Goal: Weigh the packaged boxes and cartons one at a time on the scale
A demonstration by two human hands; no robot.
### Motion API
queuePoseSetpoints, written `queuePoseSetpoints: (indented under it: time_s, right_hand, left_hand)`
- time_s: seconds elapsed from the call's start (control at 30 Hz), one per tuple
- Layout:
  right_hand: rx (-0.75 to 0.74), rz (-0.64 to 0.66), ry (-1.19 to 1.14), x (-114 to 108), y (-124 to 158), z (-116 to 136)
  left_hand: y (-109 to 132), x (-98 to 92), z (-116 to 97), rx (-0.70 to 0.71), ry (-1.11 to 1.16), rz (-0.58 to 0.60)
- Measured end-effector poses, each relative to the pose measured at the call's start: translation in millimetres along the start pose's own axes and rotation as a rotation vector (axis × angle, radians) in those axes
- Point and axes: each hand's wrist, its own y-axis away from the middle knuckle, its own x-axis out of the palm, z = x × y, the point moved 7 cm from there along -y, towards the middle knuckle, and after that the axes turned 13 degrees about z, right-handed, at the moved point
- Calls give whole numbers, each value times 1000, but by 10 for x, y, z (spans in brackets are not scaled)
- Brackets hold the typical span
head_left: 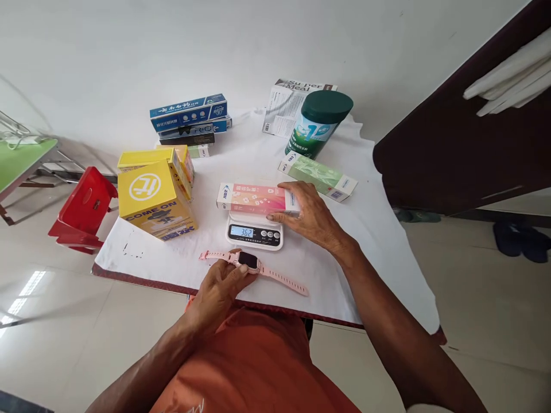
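A pink and white box [252,198] lies across a small white scale [255,232] whose display shows digits. My right hand [310,217] grips the box's right end, fingers curled over its top and side. A pink watch [253,266] lies flat on the white tablecloth [365,241] just in front of the scale. My left hand [219,287] rests on the watch, fingertips pressed around its dark face, holding it against the cloth.
A yellow carton [155,199] and smaller yellow boxes [172,160] stand at left. Stacked blue boxes [189,119] lie at the back. A green box [317,177], a green-lidded can [318,123] and a white carton [286,106] sit at right. A red stool [84,209] stands left of the table.
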Motion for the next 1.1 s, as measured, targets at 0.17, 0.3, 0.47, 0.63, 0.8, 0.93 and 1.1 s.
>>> queuePoseSetpoints:
  time_s: [0.17,0.3,0.47,0.63,0.8,0.93,1.1]
  right_hand:
    - [30,-153,-60,-174,171,-72]
    - [57,-243,-128,-261,267,-208]
    - [81,-355,-210,-252,285,-370]
    - [52,-522,-219,-358,356,-393]
    - [47,-589,-217,-472,425,-394]
    - [38,-610,-239,-489,412,-397]
    - [107,-591,-260,-371,360,-454]
  left_hand:
    - [228,12,-126,-75,124,8]
    - [450,-69,-147,-189,167,3]
    - [569,-192,-134,-210,141,-23]
    - [440,-168,-136,-180,131,29]
    - [284,-79,-120,-190,107,83]
    - [325,-51,-147,-226,-23,65]
    - [217,276,-549,-123,-748,140]
